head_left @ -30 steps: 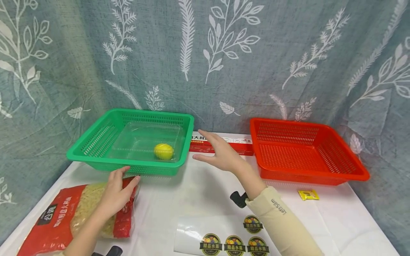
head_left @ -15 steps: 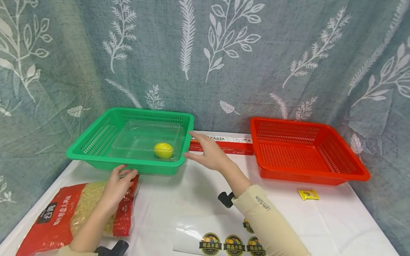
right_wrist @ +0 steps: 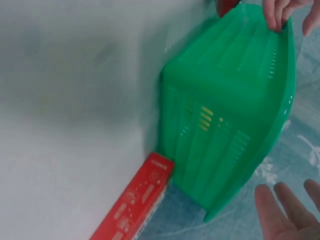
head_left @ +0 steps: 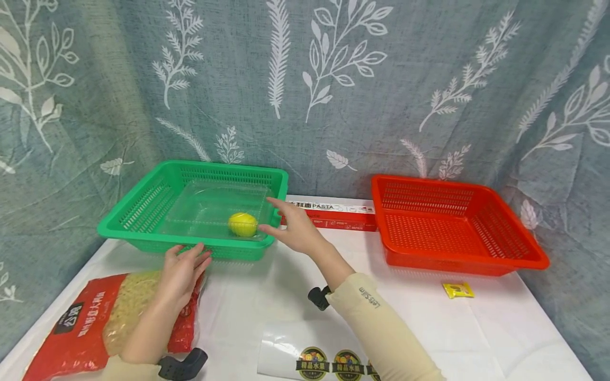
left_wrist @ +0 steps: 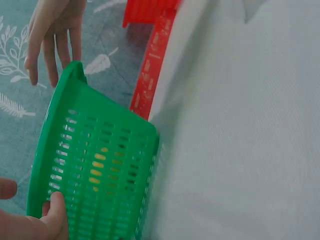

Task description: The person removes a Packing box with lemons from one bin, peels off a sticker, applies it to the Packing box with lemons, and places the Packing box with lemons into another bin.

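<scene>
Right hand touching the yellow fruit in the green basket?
Apart. Left wrist view shows it: the right hand's fingertips are outside the green basket, with a stretch of basket between them and the yellow fruit visible through its slots.

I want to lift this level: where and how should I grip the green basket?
Probably take the green basket by its flared rim at the two short ends, coming from outside left and right: the rim overhangs inward-sloping walls, giving a lip to hook from below.
</scene>
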The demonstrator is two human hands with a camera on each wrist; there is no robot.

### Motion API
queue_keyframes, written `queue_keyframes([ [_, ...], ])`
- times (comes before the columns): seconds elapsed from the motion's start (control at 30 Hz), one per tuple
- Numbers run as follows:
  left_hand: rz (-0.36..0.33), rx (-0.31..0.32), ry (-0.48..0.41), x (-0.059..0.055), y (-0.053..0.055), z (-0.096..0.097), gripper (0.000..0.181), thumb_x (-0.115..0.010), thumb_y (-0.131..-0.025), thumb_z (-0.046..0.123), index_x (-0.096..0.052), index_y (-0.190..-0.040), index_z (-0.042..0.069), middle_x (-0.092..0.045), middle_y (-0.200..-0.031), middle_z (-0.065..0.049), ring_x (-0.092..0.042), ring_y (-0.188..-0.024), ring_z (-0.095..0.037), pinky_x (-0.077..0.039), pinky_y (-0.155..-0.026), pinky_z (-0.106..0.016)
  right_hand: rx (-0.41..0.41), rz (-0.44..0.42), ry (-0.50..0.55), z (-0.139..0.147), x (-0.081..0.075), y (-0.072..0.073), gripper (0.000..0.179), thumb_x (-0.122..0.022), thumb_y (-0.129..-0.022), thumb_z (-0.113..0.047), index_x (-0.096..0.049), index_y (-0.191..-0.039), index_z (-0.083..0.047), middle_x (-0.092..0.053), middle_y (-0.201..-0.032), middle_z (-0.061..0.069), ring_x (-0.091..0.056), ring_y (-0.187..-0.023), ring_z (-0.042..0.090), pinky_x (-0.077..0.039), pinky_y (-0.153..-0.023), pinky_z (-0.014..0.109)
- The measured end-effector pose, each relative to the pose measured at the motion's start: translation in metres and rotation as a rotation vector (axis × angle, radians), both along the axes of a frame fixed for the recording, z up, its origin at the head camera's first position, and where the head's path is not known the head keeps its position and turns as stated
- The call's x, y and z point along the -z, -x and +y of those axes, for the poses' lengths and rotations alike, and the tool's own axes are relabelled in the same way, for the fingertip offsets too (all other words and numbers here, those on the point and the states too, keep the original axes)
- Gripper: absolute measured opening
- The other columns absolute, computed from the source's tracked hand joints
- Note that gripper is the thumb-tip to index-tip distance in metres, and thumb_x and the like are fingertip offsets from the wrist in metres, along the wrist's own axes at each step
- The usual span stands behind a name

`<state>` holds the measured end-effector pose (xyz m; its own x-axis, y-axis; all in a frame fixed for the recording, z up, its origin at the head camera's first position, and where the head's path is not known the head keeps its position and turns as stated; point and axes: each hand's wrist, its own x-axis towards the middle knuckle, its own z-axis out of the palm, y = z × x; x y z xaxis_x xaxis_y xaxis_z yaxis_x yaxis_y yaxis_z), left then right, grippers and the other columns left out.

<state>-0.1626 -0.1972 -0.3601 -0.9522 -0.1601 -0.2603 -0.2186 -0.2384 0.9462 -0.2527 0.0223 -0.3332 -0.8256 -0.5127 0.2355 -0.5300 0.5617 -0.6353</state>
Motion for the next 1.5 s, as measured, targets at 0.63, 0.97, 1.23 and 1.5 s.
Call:
queue_keyframes([
  [0.63, 0.083, -0.235, -0.263, -0.004, 0.014, 0.025, 0.061, -0.035, -0.095, 0.000, 0.012, -0.133, 0.010, -0.027, -0.115, -0.006, -0.043, -0.099, -0.013, -0.042, -0.092, -0.022, 0.091, -0.014, -0.124, -0.038, -0.004, 0.002, 0.065, -0.059, -0.087, -0.040, -0.037, -0.139, -0.009, -0.044, -0.138, 0.007, -0.042, -0.124, 0.020, -0.037, -0.100, 0.033],
  [0.97, 0.109, -0.253, -0.247, 0.000, 0.016, 0.027, 0.056, -0.035, -0.096, 0.001, 0.006, -0.131, 0.011, -0.031, -0.113, -0.006, -0.046, -0.096, -0.011, -0.044, -0.091, -0.024, 0.221, -0.181, -0.062, -0.073, -0.006, 0.004, 0.071, -0.054, -0.088, -0.045, -0.029, -0.142, -0.006, -0.032, -0.144, 0.013, -0.031, -0.131, 0.027, -0.032, -0.104, 0.039],
  [1.23, 0.128, -0.270, -0.225, 0.006, 0.014, 0.029, 0.058, -0.036, -0.096, 0.002, 0.007, -0.134, 0.011, -0.034, -0.114, -0.007, -0.047, -0.098, -0.013, -0.045, -0.090, -0.024, 0.361, -0.302, -0.066, -0.094, 0.001, 0.004, 0.080, -0.051, -0.088, -0.050, -0.017, -0.145, -0.006, -0.015, -0.148, 0.022, -0.016, -0.132, 0.043, -0.023, -0.105, 0.051],
  [1.5, 0.146, -0.307, -0.222, 0.010, 0.014, 0.031, 0.057, -0.036, -0.096, 0.002, 0.005, -0.133, 0.011, -0.033, -0.110, -0.009, -0.047, -0.098, -0.014, -0.046, -0.088, -0.025, 0.404, -0.298, -0.112, -0.100, 0.005, 0.002, 0.078, -0.053, -0.088, -0.048, -0.020, -0.145, -0.006, -0.018, -0.147, 0.023, -0.026, -0.131, 0.039, -0.030, -0.103, 0.046],
])
